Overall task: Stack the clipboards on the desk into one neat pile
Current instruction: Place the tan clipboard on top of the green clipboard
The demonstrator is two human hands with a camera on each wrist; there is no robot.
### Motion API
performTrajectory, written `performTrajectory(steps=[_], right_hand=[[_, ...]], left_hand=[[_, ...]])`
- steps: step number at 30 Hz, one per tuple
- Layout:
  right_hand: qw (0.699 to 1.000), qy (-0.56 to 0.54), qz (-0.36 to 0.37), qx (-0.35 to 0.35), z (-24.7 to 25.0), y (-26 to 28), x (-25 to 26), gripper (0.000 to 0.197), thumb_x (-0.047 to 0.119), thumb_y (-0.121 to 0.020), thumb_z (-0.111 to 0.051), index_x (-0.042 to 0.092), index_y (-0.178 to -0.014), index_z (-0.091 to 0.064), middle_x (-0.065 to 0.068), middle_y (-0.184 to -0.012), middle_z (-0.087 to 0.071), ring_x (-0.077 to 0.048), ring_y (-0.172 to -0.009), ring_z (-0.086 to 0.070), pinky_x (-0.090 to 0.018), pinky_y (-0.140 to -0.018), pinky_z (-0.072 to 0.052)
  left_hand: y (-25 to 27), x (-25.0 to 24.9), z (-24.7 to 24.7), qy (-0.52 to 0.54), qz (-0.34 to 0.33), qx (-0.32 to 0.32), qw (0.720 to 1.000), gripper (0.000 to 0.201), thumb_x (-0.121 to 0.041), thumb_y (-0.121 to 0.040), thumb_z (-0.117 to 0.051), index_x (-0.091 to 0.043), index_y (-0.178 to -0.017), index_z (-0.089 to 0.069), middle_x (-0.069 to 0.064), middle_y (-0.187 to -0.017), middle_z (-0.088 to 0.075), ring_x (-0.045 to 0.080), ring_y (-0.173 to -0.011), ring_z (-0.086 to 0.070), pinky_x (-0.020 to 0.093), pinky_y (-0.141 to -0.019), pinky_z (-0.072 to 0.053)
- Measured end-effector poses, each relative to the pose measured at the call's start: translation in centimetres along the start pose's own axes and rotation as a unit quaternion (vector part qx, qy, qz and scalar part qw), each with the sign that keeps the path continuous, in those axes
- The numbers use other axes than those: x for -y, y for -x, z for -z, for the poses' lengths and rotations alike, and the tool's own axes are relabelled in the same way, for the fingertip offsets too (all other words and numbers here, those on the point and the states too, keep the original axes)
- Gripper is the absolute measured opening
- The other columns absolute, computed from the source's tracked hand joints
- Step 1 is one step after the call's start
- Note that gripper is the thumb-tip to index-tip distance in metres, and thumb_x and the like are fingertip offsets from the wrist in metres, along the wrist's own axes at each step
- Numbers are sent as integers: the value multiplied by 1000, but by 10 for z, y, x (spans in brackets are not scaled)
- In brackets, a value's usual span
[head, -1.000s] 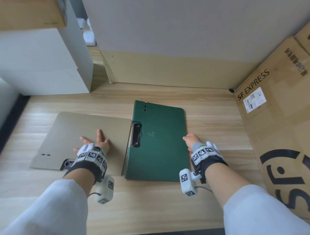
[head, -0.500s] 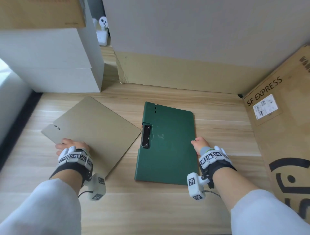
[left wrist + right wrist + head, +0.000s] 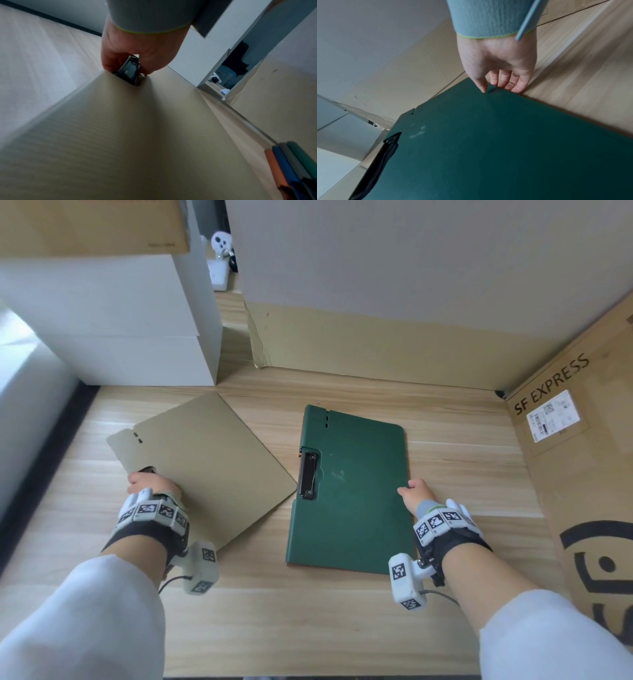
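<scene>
While our left hand (image 3: 152, 486) pinches the tan clipboard's (image 3: 205, 467) clip, our right hand (image 3: 416, 494) grips the green clipboard's (image 3: 356, 491) edge.

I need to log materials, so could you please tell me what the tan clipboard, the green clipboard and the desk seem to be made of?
Tan flat clipboard: probably matte plastic, with fine ribbed texture in the left wrist view; its black clip looks glossy, maybe metal. Dark green clipboard: likely matte plastic, faintly scuffed. Pale desk: printed-looking wood grain, likely laminate.

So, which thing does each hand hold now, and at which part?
The left hand grips the tan clipboard by its black clip. The right hand pinches the right edge of the green clipboard.
</scene>
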State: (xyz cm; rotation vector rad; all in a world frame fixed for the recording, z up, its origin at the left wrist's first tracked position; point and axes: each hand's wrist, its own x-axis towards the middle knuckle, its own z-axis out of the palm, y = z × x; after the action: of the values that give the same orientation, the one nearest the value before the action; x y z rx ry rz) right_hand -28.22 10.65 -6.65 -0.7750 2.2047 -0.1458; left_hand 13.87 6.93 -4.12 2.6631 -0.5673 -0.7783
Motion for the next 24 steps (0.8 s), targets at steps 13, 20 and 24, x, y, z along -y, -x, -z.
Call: performTrajectory(steps=[13,20,24], right_hand=[[999,-20,6,30,7,15,9,48,31,-93,-41,4,-130,-52,-15,-130,-57,-35,-111,-57,-40,-102,-43],[992,-109,-8,63,10,18,6,56,38,-91,-45,1,-133,-47,-15,-110,-61,-32,-113,-54,-44,-108,-40],[988,-133,4,81,12,18,-1,57,37,-89,-48,-6,-126,-51,-8,-79,-47,-33,-98,-58,-47,-107,-40]], left_hand=[[42,-59,20,-66,-276,109,953,28,-12,-96,-47,8,-113,-38,37,-128,-51,47,-118,-52,47,-97,-40],[123,-74,-56,-85,-303,177,932,33,-10,-94,-48,7,-120,-38,31,-128,-54,42,-118,-55,46,-96,-43],[146,-69,-85,-86,-312,179,929,42,-8,-91,-53,7,-126,-37,30,-129,-51,45,-118,-53,48,-95,-44]])
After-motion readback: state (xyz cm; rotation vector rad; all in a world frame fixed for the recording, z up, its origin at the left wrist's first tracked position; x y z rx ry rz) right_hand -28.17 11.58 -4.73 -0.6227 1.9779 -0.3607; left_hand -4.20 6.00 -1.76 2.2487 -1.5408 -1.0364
